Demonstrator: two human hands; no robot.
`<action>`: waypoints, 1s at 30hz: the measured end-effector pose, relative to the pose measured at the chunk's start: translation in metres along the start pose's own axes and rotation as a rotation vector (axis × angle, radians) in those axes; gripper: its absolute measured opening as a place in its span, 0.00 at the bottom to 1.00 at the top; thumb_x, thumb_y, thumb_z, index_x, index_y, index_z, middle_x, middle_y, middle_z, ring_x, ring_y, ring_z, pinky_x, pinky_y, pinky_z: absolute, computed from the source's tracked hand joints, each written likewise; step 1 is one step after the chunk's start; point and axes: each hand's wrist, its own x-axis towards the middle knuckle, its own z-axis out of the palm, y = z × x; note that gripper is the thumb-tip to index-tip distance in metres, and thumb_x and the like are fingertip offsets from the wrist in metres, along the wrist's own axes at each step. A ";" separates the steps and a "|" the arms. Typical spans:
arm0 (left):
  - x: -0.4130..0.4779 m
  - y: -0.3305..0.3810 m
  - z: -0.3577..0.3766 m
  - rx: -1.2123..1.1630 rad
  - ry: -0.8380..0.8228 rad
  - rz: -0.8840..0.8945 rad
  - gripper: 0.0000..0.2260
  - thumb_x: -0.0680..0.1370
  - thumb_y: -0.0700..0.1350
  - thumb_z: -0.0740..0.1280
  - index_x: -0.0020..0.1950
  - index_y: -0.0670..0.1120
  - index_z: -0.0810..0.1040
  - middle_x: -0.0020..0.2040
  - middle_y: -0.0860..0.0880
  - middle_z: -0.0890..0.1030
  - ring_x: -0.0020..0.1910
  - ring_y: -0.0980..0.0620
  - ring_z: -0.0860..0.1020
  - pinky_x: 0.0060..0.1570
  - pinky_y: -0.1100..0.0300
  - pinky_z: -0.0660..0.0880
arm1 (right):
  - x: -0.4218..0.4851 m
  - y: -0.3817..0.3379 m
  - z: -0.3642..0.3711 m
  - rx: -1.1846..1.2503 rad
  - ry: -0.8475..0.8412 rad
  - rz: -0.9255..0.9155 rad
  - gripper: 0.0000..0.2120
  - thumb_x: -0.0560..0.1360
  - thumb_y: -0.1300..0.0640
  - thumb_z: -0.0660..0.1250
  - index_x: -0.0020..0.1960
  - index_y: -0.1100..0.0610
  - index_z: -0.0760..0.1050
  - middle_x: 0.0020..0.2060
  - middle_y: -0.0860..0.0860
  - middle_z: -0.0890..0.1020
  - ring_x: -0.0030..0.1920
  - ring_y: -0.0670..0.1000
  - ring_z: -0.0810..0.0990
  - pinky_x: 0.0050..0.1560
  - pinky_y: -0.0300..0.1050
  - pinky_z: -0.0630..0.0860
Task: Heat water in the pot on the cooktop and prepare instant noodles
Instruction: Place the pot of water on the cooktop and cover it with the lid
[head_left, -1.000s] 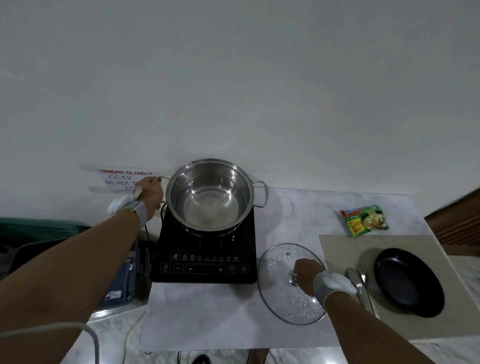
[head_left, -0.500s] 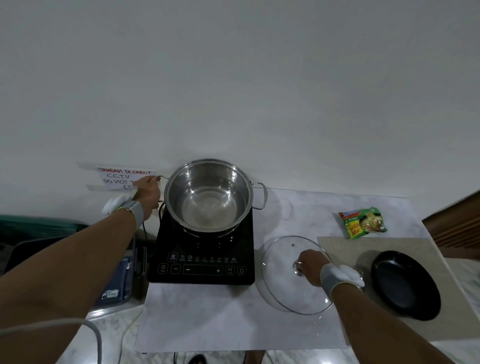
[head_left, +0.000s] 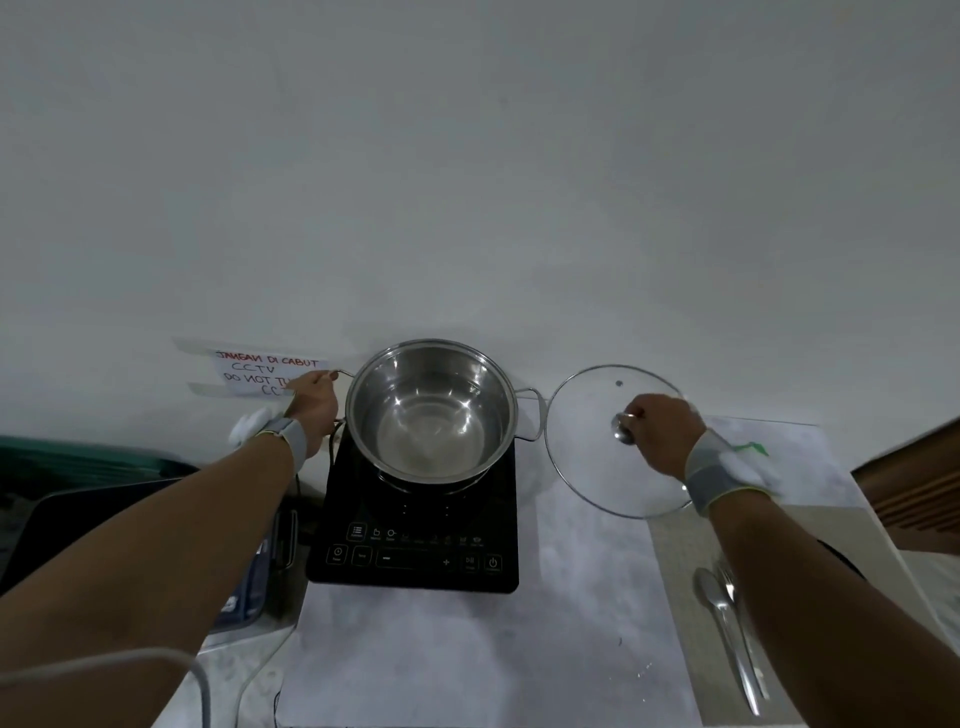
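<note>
steel pot (head_left: 430, 410) sits on the black induction cooktop (head_left: 413, 525), uncovered, shiny inside; whether it holds water cannot be told. left hand (head_left: 311, 402) is closed around the pot's left wire handle (head_left: 338, 372), a grey wrist strap just behind it. right hand (head_left: 658, 431) grips the metal knob (head_left: 623, 427) of the glass lid (head_left: 613, 441), fingers wrapped around it; lid is held up off the counter, to the right of the pot, its left rim just beside the pot's right handle (head_left: 531, 413), face tilted toward the camera. cooktop rests on the pale marbled counter (head_left: 467, 649), control panel toward the viewer, no lit display visible. a spoon (head_left: 719, 634) and a second utensil lie side by side on the beige mat (head_left: 680, 587) at right, partly beneath the right forearm. a sliver of green packet (head_left: 750, 448) shows past the right wrist, mostly hidden; contents not readable. handwritten paper note (head_left: 260, 376) is taped to the wall behind the left hand, partly covered by it. dark case or tray (head_left: 78, 512) at far left, under the left forearm. white cable (head_left: 130, 665) crosses the lower left corner.
</note>
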 end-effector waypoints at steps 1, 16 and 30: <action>0.000 0.000 -0.001 0.000 0.000 -0.006 0.16 0.83 0.44 0.53 0.64 0.44 0.77 0.31 0.47 0.66 0.26 0.49 0.62 0.31 0.63 0.60 | 0.004 -0.006 -0.006 0.013 0.030 -0.004 0.06 0.77 0.54 0.64 0.48 0.52 0.80 0.52 0.55 0.83 0.53 0.59 0.80 0.52 0.46 0.74; -0.006 0.006 0.003 0.004 0.014 -0.019 0.16 0.84 0.45 0.52 0.66 0.43 0.75 0.31 0.46 0.66 0.26 0.50 0.63 0.28 0.63 0.64 | 0.025 -0.054 -0.048 0.012 0.120 -0.131 0.09 0.79 0.56 0.62 0.50 0.58 0.79 0.51 0.56 0.83 0.56 0.59 0.79 0.50 0.48 0.72; -0.002 0.006 -0.002 -0.080 0.060 0.000 0.15 0.83 0.43 0.56 0.64 0.41 0.78 0.56 0.33 0.80 0.46 0.41 0.78 0.54 0.45 0.77 | 0.028 -0.168 -0.024 0.162 -0.005 -0.219 0.08 0.78 0.53 0.63 0.45 0.54 0.79 0.49 0.50 0.82 0.56 0.56 0.80 0.50 0.45 0.73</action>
